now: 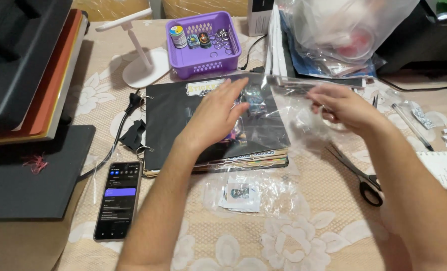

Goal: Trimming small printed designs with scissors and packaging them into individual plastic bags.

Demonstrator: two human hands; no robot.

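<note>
Hands meet at the centre of the frame over a black ring binder (183,125) lying on a floral lace tablecloth (283,236). The left hand (218,118) is spread flat, fingers extended, pressing on a clear plastic sleeve (268,120) that contains a small printed card; the right hand (341,105) pinches the sleeve's upper right edge between thumb and fingers. The sleeve appears thin, light, limp and slippery, so it is best gripped at an edge or corner while the flat area is held down. Both forearms enter from the lower frame, wrists angled inward. A second clear packet with a small card (241,193) lies below the binder. Black-handled scissors (359,175) sit at right, a black smartphone (119,200) at lower left, a purple plastic basket (203,42) at upper centre.
</note>
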